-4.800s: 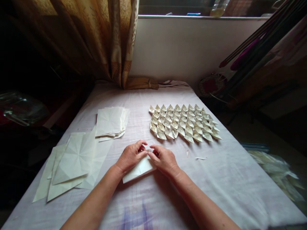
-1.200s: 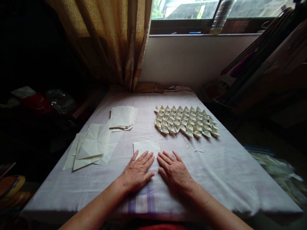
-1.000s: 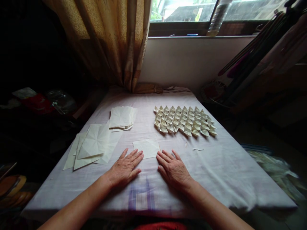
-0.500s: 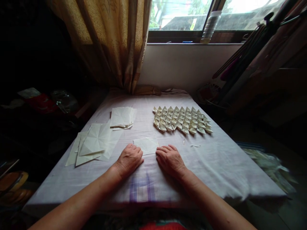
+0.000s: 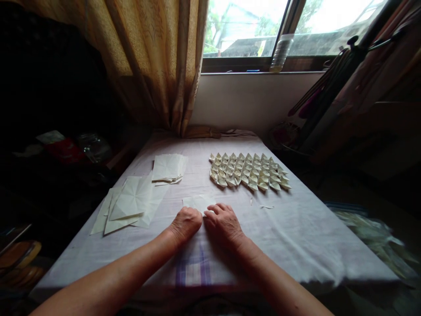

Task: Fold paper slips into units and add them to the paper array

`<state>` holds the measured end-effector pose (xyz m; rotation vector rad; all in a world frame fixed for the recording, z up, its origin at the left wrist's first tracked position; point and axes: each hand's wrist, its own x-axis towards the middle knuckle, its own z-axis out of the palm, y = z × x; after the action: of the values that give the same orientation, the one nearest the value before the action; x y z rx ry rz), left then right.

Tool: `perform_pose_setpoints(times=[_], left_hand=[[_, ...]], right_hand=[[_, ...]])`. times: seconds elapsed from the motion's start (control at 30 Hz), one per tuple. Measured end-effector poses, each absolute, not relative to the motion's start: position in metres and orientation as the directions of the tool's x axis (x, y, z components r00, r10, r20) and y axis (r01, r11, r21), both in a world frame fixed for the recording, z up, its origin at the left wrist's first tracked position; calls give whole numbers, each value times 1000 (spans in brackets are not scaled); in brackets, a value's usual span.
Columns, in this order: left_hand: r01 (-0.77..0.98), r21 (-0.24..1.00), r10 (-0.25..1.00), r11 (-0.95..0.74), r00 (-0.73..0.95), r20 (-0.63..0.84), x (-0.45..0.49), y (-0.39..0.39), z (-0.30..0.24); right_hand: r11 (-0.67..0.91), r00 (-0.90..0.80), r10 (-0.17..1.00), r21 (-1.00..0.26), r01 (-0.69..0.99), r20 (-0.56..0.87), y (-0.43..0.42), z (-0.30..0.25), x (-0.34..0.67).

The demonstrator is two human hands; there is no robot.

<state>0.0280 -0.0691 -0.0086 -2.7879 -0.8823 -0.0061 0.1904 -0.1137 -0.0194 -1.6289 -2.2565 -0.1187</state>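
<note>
A small white sheet of paper [image 5: 198, 201] lies flat on the table in front of me, its near edge covered by my hands. My left hand [image 5: 188, 220] is closed at the near left edge of this paper, fingers curled under and fingertips hidden. Close beside it, my right hand [image 5: 223, 220] bends over the near right part, its fingers curled down onto the paper. Beyond and to the right stand rows of small folded paper boats [image 5: 246, 171], packed together. Creased square sheets [image 5: 133, 199] are spread to the left, with a neater paper stack [image 5: 168, 167] behind them.
A pale cloth with purple stripes [image 5: 194, 267] covers the table [image 5: 296, 237]. Small paper scraps [image 5: 267, 207] lie right of my hands. A curtain [image 5: 148, 66] hangs at the back left, and a plastic bottle [image 5: 282, 52] stands on the windowsill.
Both hands have moved inward along the paper's near edge, and are now almost touching. The view has tilted slightly upward. Boats and stacks stay in place.
</note>
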Motion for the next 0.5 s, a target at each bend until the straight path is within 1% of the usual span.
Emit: perform_pose_setpoints(times=[0.1,0.2,0.27,0.37,0.43,0.5], left_hand=[[608,-212,606,-765,791,86,20,-70,-3],[632,-202,625,-749,774,105,9,-70,3],[645,-186,622,-741,764,170,-3,-68,5],[640,-162,571,-751,753,326,-24,-60,5],[611,-160,536,-775,770,347,-35,-52,1],[577,-148,510,-803,795,329,-40,-45,-7]], right_hand=[[307,-269,911,-78,949,313,-106,-23,177],[314,-282,911,-61,947,302,-98,-23,171],[337,-304,902,-63,939,306,-93,-22,173],[375,-329,882,-79,923,338,-87,-21,184],[411,-349,863,-107,905,365,-84,-23,191],[456,-373,843,-147,877,388,-81,-26,196]])
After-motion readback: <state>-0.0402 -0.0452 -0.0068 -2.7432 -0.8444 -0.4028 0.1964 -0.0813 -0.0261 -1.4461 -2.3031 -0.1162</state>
